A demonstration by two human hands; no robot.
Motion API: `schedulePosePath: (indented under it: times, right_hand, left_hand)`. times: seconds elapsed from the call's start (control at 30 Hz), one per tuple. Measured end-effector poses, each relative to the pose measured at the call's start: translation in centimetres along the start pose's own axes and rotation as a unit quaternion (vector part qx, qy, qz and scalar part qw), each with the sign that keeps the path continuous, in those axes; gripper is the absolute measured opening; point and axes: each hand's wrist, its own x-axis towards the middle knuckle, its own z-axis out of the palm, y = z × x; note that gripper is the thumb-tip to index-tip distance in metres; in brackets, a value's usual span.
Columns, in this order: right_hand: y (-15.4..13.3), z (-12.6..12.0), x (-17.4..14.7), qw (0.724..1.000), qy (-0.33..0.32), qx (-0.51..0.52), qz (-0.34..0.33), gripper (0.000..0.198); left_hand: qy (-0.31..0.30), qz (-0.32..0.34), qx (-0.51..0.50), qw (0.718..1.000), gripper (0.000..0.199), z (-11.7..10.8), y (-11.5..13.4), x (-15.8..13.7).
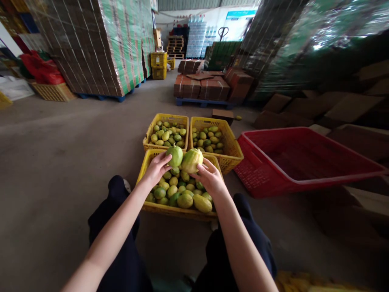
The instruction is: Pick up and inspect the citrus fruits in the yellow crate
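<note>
My left hand (157, 167) holds a round green lemon (175, 156) with a short stem stub on top. Beside it, my right hand (210, 177) grips a larger yellow-green lemon (192, 161) with a ribbed, lumpy skin. The two fruits are side by side, close together or touching, above the front yellow crate (179, 207). Inside that crate lie many green and yellow lemons (172, 190), partly hidden by my hands. A long yellow one (202, 203) rests at its near right.
Behind stand two more yellow crates of lemons, the left crate (146, 140) and the right crate (232, 150). A red plastic basket (258, 172) is at the right. Flattened cartons (304, 109) lie beyond it. Wrapped carton stacks (91, 48) and a loaded blue pallet (203, 102) stand farther back.
</note>
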Motion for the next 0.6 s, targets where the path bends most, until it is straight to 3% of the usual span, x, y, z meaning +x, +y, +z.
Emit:
schedulePosePath:
  times: [0.13,0.3,0.5,0.6]
  right_hand:
    - [-0.1,0.0,-0.1,1.0,-0.011,0.002,0.01,0.049]
    - [0.3,1.0,-0.5,1.0,-0.011,-0.014,0.014,0.052]
    - [2.4,2.5,-0.9,0.998,-0.019,-0.035,0.046,0.047]
    - [3.3,2.7,-0.7,0.998,-0.01,-0.003,0.061,0.044]
  left_hand:
    - [0.001,0.007,-0.006,1.0,0.034,-0.1,0.0,0.0]
    - [0.069,-0.012,0.002,0.998,0.026,0.4,-0.7,0.0]
    - [0.129,0.02,0.126,0.983,0.021,0.6,-1.7,0.0]
    - [0.13,0.046,0.185,0.973,0.018,0.4,-1.6,-0.1]
